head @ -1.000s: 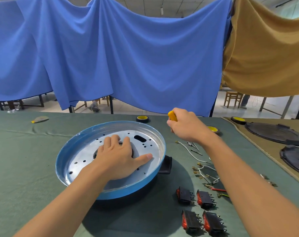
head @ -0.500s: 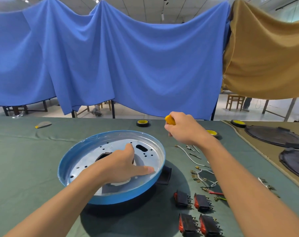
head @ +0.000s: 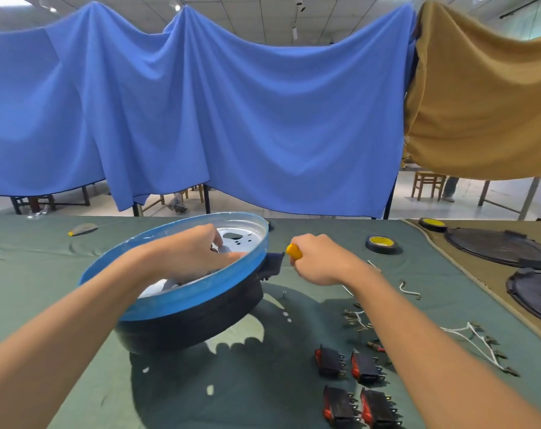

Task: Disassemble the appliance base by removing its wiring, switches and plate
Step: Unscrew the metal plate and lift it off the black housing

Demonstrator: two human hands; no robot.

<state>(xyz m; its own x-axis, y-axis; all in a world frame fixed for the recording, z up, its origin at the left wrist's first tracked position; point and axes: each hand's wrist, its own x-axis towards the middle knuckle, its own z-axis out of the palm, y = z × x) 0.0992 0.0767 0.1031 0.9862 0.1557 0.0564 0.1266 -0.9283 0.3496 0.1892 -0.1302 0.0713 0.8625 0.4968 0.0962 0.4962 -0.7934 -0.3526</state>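
The round appliance base, black below with a blue rim, is tipped up off the green cloth, its far side raised. Inside it lies a perforated silver metal plate. My left hand reaches inside the base and grips through the plate's central hole. My right hand is closed around a yellow-handled screwdriver, just right of the base's black handle tab. Several black and red rocker switches lie at the front right. Loose white wires with terminals lie to their right.
A roll of black tape with a yellow core sits behind my right hand. Black round covers rest on a tan cloth at the right. A small screw lies by the base. A scraper-like item lies far left.
My left hand has lifted and tilted the base up off the table by the plate's hole. My right hand with the screwdriver stays beside it. The camera view has risen.
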